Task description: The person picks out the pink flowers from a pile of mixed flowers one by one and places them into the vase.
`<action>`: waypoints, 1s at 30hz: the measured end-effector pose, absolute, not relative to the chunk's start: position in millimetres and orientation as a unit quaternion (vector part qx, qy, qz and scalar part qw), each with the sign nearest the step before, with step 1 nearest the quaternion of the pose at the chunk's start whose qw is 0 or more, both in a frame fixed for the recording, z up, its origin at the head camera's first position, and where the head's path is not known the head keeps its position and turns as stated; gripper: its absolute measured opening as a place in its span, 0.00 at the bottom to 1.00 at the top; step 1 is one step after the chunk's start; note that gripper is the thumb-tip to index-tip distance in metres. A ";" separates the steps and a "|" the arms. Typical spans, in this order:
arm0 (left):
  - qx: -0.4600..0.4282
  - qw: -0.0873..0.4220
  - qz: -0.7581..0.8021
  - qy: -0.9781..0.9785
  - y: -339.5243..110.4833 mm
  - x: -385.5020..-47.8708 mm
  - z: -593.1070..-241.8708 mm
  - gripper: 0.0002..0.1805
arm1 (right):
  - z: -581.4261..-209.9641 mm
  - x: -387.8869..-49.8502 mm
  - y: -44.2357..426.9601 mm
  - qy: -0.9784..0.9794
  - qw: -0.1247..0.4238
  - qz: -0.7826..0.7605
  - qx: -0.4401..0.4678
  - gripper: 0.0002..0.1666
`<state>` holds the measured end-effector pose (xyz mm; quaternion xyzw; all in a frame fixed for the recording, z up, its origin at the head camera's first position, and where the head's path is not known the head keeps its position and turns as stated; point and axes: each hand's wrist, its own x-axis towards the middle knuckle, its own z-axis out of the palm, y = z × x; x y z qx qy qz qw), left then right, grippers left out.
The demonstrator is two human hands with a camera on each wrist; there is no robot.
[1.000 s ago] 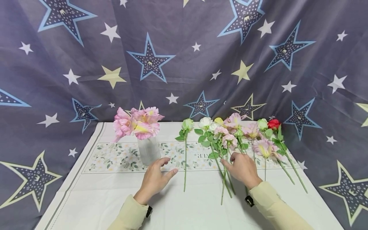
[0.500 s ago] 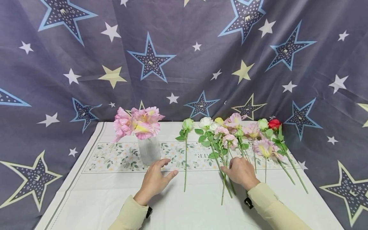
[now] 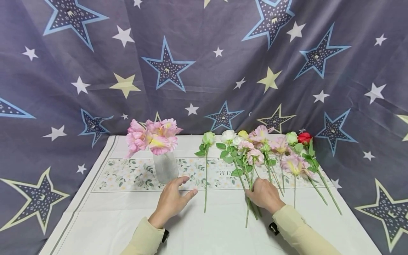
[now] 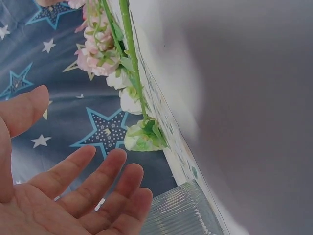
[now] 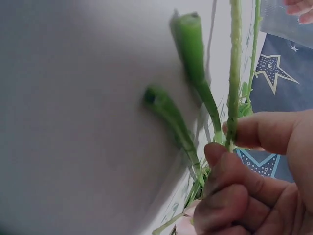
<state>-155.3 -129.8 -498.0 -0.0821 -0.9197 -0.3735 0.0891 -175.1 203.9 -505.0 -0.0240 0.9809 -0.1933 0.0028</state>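
Pink flowers (image 3: 156, 136) stand in a clear ribbed vase (image 3: 165, 170); just beside it is the left hand (image 3: 172, 198), fingers apart. 1 pale green rose (image 3: 208, 138) lies between the 2 hands. The right hand (image 3: 264, 194) pinches a green stem (image 5: 235, 73), its bloom hard to make out; farther right lies a red rose (image 3: 304, 138).

a star-printed curtain (image 3: 204, 90) hangs behind the white tablecloth (image 3: 204, 232). across it runs a floral band (image 3: 129, 173) with lettering.
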 end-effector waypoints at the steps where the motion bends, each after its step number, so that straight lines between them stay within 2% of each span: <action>1: -0.083 0.089 -0.374 -0.920 -129.8 -155.2 -498.1 0.30 | -504.9 -174.8 203.6 0.981 0.007 -0.194 -0.021 0.32; 13: -0.084 0.087 -0.375 -0.919 -131.2 -154.8 -500.0 0.31 | -505.9 -170.6 203.9 0.975 0.027 -0.220 -0.016 0.30; 24: -0.084 0.086 -0.375 -0.919 -130.9 -152.9 -498.4 0.31 | -503.6 -164.5 203.4 0.959 0.003 -0.282 -0.013 0.31; 30: -0.085 0.085 -0.374 -0.919 -130.9 -152.5 -499.7 0.30 | -501.6 -160.8 202.3 0.955 -0.028 -0.297 -0.012 0.29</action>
